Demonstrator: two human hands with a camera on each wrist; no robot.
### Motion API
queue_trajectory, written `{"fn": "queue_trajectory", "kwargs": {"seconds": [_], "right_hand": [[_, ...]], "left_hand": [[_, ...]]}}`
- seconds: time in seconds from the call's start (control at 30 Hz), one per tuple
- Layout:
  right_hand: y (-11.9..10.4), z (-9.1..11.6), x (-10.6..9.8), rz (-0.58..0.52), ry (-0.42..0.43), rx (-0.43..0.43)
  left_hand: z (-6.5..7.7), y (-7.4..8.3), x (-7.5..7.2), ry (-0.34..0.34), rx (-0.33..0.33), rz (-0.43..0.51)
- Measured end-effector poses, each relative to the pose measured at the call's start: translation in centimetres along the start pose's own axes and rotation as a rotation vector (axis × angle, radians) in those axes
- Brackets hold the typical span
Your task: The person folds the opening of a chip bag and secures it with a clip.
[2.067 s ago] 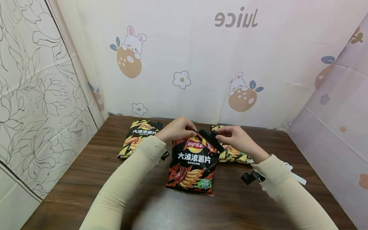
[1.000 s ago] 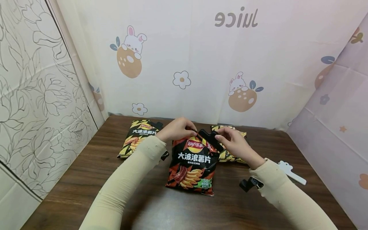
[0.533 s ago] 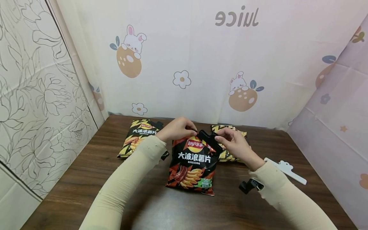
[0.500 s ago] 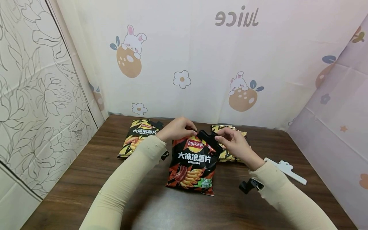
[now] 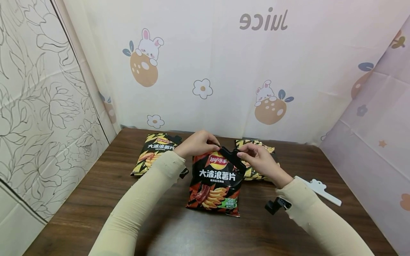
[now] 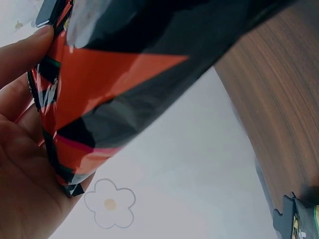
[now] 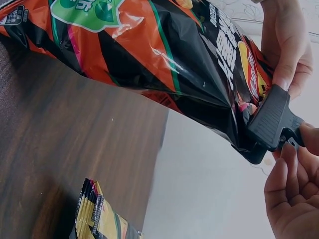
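Note:
A black and red bag of potato chips (image 5: 214,185) stands upright near the table's middle, its printed front towards me. My left hand (image 5: 198,144) pinches its top edge; in the left wrist view the thumb and fingers lie on either side of the crimped film. A black bag clip (image 5: 232,158) sits across the bag's top right corner. With thumb and fingers my right hand (image 5: 261,160) pinches the clip's handle. In the right wrist view the bag clip (image 7: 269,119) has its long bars over the bag's folded top, close to the left thumb.
Behind my left arm lies a yellow and black chip bag (image 5: 153,153) with a black clip (image 5: 174,138) at its top. Another yellow chip bag (image 5: 254,174) lies behind my right hand. A white clip (image 5: 320,188) lies on the brown table (image 5: 288,238) at the right. A printed curtain hangs behind.
My right hand has moved slightly down and left with the black clip, which now lies over the bag's top corner, covering the folded flap. The left hand keeps its pinch in place.

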State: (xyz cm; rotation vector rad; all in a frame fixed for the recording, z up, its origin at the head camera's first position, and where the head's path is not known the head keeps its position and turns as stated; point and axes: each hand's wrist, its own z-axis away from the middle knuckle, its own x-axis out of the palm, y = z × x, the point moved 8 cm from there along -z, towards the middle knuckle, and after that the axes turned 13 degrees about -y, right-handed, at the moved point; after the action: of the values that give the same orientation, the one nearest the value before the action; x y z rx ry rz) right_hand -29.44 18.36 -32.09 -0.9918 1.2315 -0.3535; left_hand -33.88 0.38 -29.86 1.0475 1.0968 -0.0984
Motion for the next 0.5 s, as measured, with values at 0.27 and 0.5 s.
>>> {"fn": "queue_trajectory", "kwargs": {"seconds": [0.27,0.5], "right_hand": [[0.13,-0.20,0.13,0.008,-0.028,0.001],[0.06,-0.17,0.17,0.012,-0.044,0.006]], "left_hand": [[0.10,0.12,0.08,-0.013,0.009,0.010],[0.10,0.10,0.14,-0.021,0.011,0.022]]}}
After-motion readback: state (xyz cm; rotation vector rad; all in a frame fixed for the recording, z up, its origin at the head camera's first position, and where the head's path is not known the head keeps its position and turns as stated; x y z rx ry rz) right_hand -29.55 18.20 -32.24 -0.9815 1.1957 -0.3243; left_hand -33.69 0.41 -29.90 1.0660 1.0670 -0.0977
